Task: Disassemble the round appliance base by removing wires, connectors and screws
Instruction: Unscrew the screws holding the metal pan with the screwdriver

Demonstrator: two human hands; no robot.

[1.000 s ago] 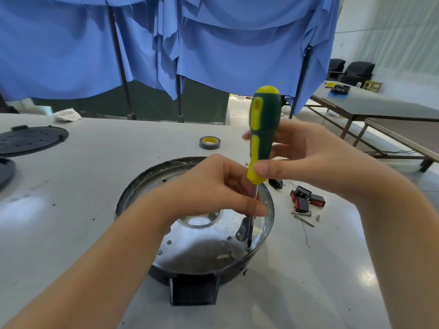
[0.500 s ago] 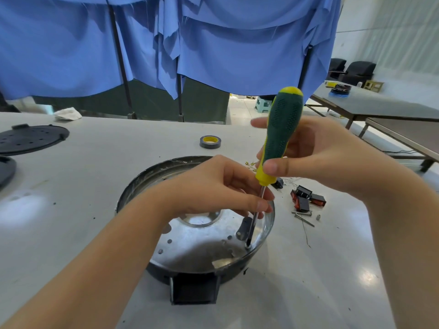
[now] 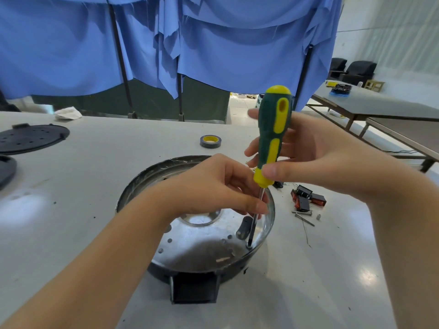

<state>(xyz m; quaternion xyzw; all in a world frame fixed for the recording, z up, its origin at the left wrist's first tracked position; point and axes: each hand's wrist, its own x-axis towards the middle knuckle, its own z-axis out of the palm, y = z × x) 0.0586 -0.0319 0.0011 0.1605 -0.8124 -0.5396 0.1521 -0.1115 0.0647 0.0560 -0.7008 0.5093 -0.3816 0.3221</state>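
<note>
Blue cloth (image 3: 213, 43) draped across top of frame on dark poles (image 3: 121, 60). Tape roll (image 3: 210, 141) on white tabletop (image 3: 95, 176), centre. Black perforated disc (image 3: 31, 138) at left edge; white rag (image 3: 67, 113) above it. Second table (image 3: 380, 108) upper right, blue tray (image 3: 340, 89) on it; black chairs (image 3: 356, 72) behind.

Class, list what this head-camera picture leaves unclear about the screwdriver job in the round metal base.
- Screw head under the screwdriver tip: too small, head view.
- Far inside of the base: hidden by the left hand.
- Right hand fingers: behind the handle.
- Small parts on the table: too small to identify.
</note>
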